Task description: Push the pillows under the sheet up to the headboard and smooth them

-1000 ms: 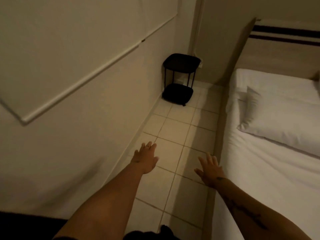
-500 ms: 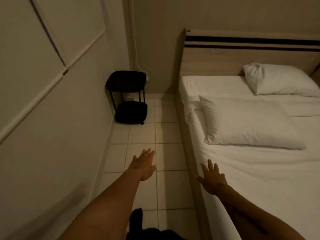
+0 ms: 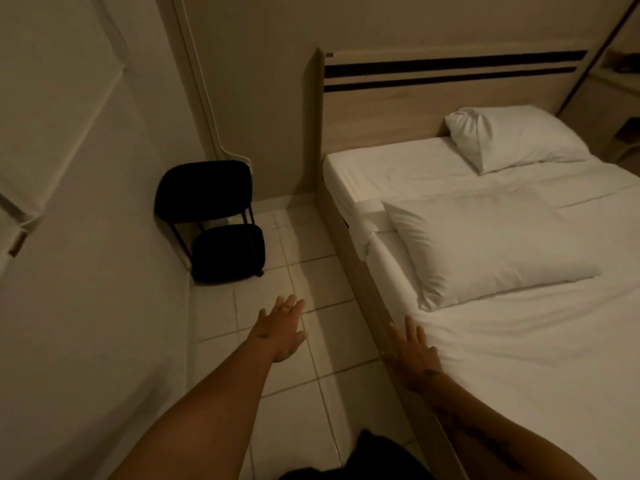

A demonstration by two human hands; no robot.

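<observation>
My right hand (image 3: 414, 355) is reaching with its fingers (image 3: 408, 329) spread and released, hovering at the near left edge of the bed (image 3: 519, 358), grasping nothing. My left hand (image 3: 280, 332) is stretching flat and empty above the tiled floor (image 3: 304, 271). Farther right, the near pillow (image 3: 485, 247) is lying on the sheet (image 3: 398, 171), well short of the headboard (image 3: 398, 112). The far pillow (image 3: 512, 136) is resting against that headboard. A black side table (image 3: 211, 220) is standing in the far left corner.
</observation>
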